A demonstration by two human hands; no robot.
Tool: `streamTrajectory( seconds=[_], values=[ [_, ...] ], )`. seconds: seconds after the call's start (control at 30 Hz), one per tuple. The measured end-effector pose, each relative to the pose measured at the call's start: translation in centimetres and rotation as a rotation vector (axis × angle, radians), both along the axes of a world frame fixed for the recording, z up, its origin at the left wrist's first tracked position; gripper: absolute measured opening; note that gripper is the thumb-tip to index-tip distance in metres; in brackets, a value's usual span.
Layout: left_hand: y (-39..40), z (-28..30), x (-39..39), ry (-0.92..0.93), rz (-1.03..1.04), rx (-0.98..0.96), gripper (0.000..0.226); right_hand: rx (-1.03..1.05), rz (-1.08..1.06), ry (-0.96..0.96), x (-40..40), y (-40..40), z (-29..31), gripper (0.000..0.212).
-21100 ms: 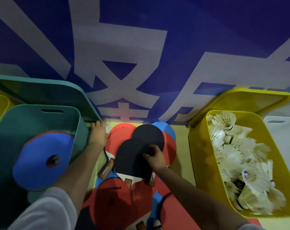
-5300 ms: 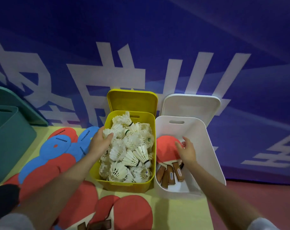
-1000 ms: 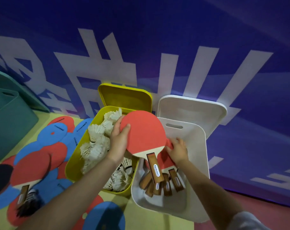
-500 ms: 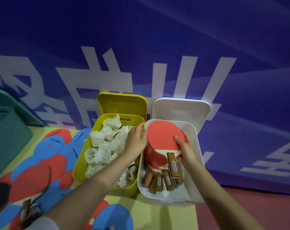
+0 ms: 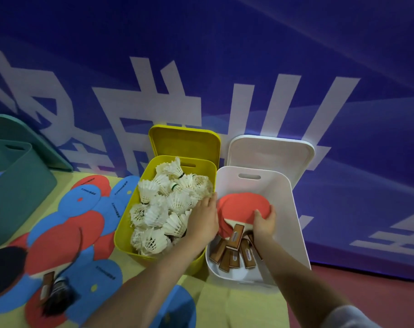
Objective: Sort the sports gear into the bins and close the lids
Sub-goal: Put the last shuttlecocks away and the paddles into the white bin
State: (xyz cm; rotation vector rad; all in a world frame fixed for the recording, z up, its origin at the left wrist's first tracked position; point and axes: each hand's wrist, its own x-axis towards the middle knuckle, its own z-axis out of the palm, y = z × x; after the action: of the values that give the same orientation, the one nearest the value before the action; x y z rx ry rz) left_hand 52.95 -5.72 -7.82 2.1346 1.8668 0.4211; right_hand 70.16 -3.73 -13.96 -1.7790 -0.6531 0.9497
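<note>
Head view: my right hand (image 5: 264, 222) is gripping the red paddle (image 5: 242, 209) by its right edge inside the white bin (image 5: 293, 223). My left hand (image 5: 204, 220), fingers relaxed, is resting against the paddle's left edge, over the yellow bin (image 5: 124, 230) of shuttlecocks (image 5: 163, 207).

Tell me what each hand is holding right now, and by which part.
The right hand grips the top red paddle by the right edge of its blade, inside the white bin. The left hand touches the blade's left edge; a grip cannot be told.
</note>
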Motion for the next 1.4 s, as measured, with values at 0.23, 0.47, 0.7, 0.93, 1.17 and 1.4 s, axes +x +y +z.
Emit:
streamTrajectory(
  seconds=[0.23,0.47,0.7,0.93,1.17,1.4],
  values=[
    [-0.3,-0.5,0.3,-0.039,0.050,0.060,0.053,-0.197,0.077,-0.295,-0.1,0.0,-2.2,0.066],
    [-0.3,-0.8,0.5,-0.041,0.062,0.079,0.052,-0.334,0.175,-0.566,0.3,0.4,-3.3,0.068],
    [-0.4,-0.1,0.7,0.010,0.048,0.053,0.054,-0.457,0.339,-0.430,2.1,1.0,-1.8,0.077],
    [0.5,1.2,-0.2,-0.036,-0.070,-0.072,0.049,-0.223,0.341,-0.531,-0.1,-0.6,3.0,0.065],
    [-0.9,5.9,-7.0,-0.622,-0.093,0.018,0.033,0.333,0.295,-0.069,-8.3,-5.7,12.0,0.029],
    [-1.8,7.9,-20.1,-0.754,0.018,0.112,0.025,0.482,0.507,0.010,-20.4,-9.2,15.4,0.027]
  ],
)
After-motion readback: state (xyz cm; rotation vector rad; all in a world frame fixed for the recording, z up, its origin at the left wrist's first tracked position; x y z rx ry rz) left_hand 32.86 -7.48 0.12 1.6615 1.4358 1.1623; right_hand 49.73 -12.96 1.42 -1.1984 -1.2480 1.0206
